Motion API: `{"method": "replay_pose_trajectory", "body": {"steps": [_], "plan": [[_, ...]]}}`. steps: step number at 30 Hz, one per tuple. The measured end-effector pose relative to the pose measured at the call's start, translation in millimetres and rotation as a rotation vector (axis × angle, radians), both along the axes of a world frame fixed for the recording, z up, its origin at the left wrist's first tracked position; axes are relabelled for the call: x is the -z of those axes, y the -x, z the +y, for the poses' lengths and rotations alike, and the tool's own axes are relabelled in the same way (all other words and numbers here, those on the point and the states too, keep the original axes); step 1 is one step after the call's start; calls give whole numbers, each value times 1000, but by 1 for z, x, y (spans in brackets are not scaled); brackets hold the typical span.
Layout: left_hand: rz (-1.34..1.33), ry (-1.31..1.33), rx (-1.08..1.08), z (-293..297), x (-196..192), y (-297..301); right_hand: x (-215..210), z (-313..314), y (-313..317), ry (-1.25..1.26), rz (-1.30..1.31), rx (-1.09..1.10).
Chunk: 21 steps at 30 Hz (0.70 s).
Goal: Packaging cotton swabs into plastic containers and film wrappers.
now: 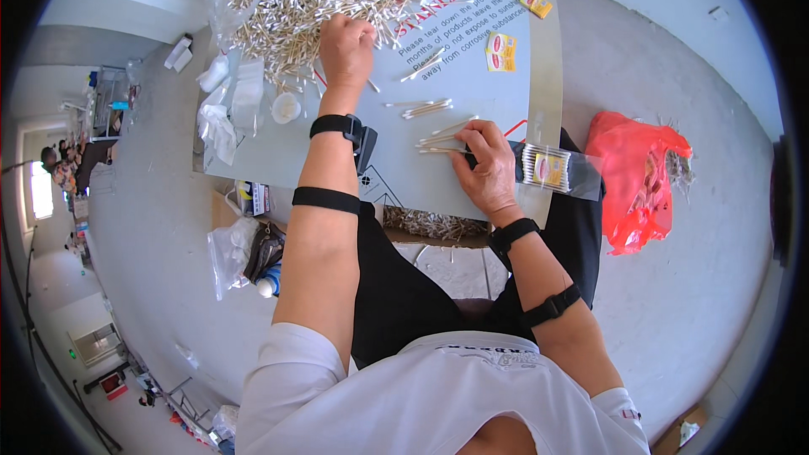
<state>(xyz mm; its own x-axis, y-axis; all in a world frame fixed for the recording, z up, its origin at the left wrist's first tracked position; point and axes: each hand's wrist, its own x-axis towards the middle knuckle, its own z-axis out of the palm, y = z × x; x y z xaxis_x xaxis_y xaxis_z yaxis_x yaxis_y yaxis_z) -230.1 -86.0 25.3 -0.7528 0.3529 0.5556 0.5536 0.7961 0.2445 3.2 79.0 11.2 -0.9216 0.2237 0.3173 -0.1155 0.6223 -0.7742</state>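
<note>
A big heap of cotton swabs [291, 13] covers the far left of the table. My left hand [346, 50] is at the heap's near edge with its fingers curled; the fingertips are hidden, so what they pinch does not show. My right hand [487, 167] is closed at the near right part of the table, and cotton swabs [440, 150] stick out to the left from between its thumb and fingers. Just right of it, at the table's edge, lies a clear packet [546, 168] with a row of swabs and a yellow label inside. Several loose swabs [428, 108] rest between my hands.
Yellow cards [500, 52] and a small yellow stack [535, 4] lie on the table's right side. A white cup [286, 108] and crumpled white plastic [217, 126] are on the left. A red plastic bag [634, 177] stands right of the table; below its edge, a box holds more swabs [434, 223].
</note>
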Motion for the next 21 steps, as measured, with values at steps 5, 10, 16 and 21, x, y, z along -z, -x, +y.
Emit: {"method": "replay_pose_trajectory", "body": {"steps": [5,10,16,21], "plan": [[-462,-431,128,18,-10,3,2,1,0,-2,8,0],[-544,-86,176,45,6,-14,-1,0,-1,-9,15,4],[-428,-66,188,55,17,-50,4,-1,-1,-6,30,9],[-352,-73,207,54,16,-88,8,0,0,-25,75,19]]}}
